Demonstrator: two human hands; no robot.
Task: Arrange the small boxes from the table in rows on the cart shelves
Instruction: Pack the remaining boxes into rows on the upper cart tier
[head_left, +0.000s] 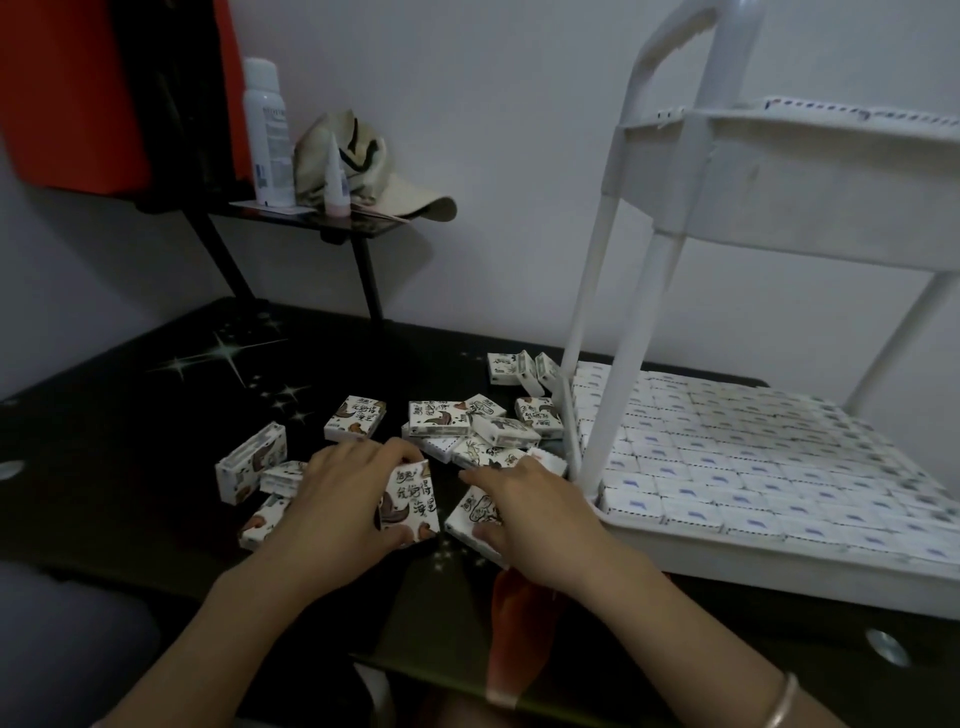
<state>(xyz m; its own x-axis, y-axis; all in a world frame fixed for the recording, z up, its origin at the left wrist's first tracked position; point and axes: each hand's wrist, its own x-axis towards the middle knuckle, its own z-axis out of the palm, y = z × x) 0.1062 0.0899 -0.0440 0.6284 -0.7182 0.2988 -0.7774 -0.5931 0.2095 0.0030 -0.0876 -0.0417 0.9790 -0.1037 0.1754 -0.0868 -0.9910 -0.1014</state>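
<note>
Several small white boxes with black and brown drawings lie scattered (441, 418) on the black table (130, 415). My left hand (343, 499) grips one such box (410, 501) near the table's front, fingers over its top edge, thumb below. My right hand (530, 512) lies just to the right on another box (470, 514), fingers and thumb curled round its edges. The white cart (639, 218) stands on the table at the right. Its lower shelf (779, 566) is packed with tight rows of the same boxes (727, 467). The upper shelf (831, 171) shows only its side wall.
A white cart post (613, 374) rises just right of my right hand. At the back left a small black stand (311, 221) carries a spray bottle (267, 130), a small dropper bottle (335, 174) and a cap (374, 166). A red and black object (104, 93) hangs at the top left.
</note>
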